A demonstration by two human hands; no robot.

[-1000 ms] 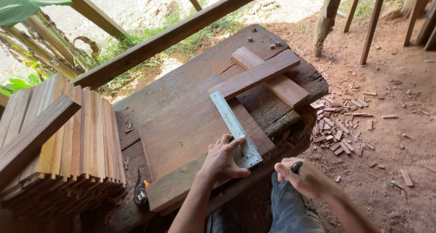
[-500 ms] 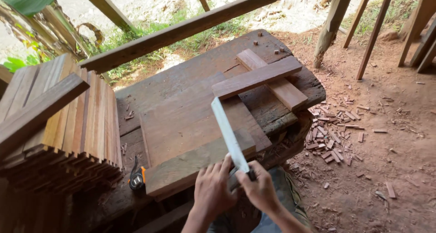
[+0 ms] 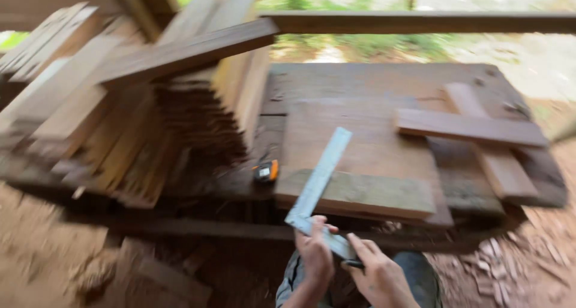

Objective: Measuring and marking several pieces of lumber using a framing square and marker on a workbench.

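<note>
Both hands are low in the head view, in front of the near edge of the tabletop (image 3: pixel 384 80), holding a metal square (image 3: pixel 318 185) between them. The left hand (image 3: pixel 315 254) has its fingers closed around the corner of the square, where the long blade meets the short arm. The right hand (image 3: pixel 378 278) touches the end of the short arm, and its fingers also pinch a dark pencil (image 3: pixel 354 263) against the palm. The long blade of the square rises tilted up and to the right, over the front edge of a wide board (image 3: pixel 360 158) that lies flat on the tabletop. Two narrower boards (image 3: pixel 474 128) lie crossed on the right part of the tabletop. A small black and orange tape measure (image 3: pixel 266 171) sits just left of the wide board. Beside it stands a tall stack of planks (image 3: pixel 150 104), with one long plank resting across its top. The whole view is blurred. Red earth and wood scraps (image 3: pixel 516 266) cover the ground at the lower right.
</note>
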